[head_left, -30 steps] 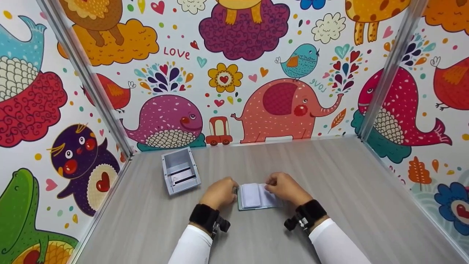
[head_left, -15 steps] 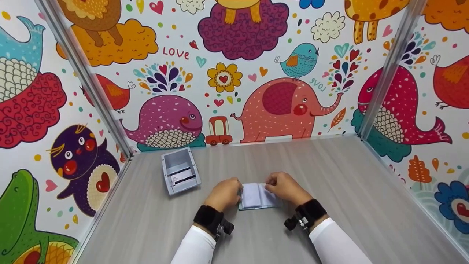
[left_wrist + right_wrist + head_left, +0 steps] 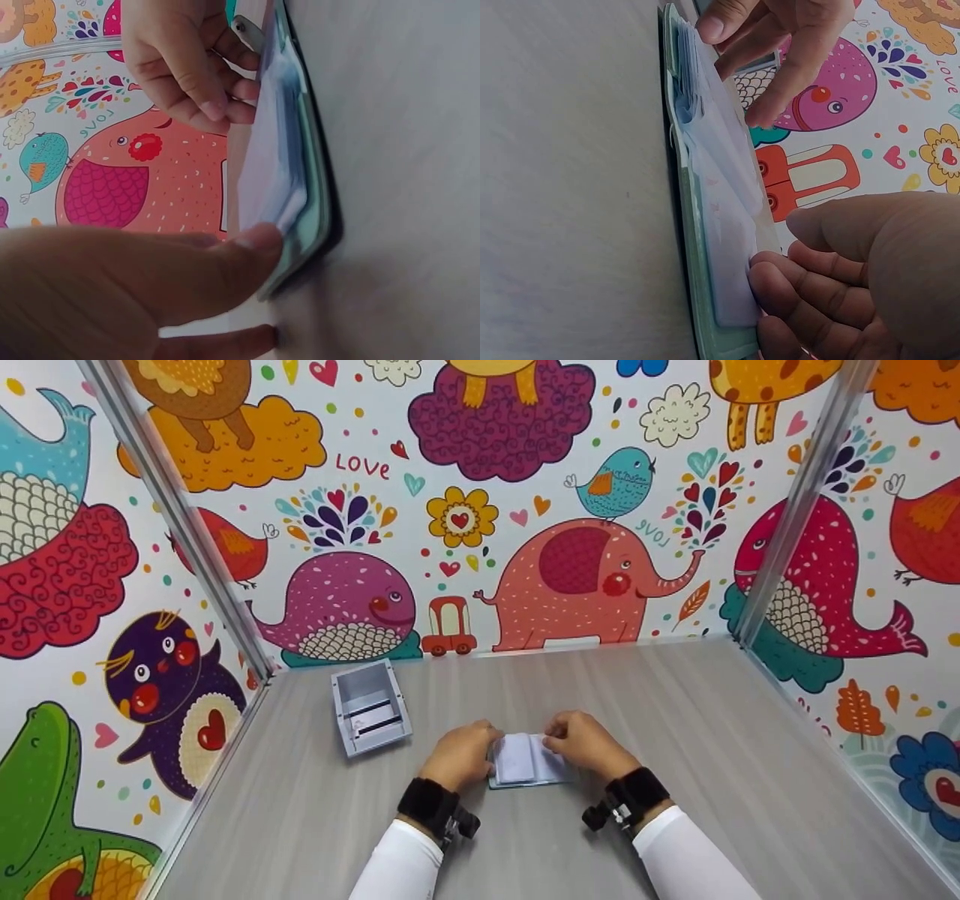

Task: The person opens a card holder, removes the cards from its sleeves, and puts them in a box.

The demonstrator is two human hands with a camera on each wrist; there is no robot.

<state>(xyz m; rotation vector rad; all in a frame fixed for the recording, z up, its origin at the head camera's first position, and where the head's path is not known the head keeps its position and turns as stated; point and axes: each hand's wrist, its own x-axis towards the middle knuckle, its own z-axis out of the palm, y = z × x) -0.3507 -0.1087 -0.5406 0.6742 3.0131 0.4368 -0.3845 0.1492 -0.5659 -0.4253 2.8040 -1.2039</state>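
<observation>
A small notebook [image 3: 516,761] with a pale green cover lies spread on the table, its white pages facing up. At its left side is my left hand [image 3: 463,754]; the left thumb [image 3: 259,238] rests on the edge of the page stack, while the other fingers stretch out apart from it. My right hand [image 3: 589,741] is at the upper right of the notebook. In the right wrist view, its fingertips [image 3: 769,274] touch the edge of the right-hand page, fingers loosely bent and thumb held away from them. The hands partly cover both outer edges of the notebook.
A light grey open box [image 3: 371,709] with two black strips across it stands to the left, towards the back wall [image 3: 517,510]. Cartoon-printed panels and metal posts [image 3: 795,510] enclose the wood-grain table [image 3: 675,697] at the back and sides.
My left hand has shifted right, closer over the notebook's left edge. The right hand and the notebook have stayed in nearly the same place.
</observation>
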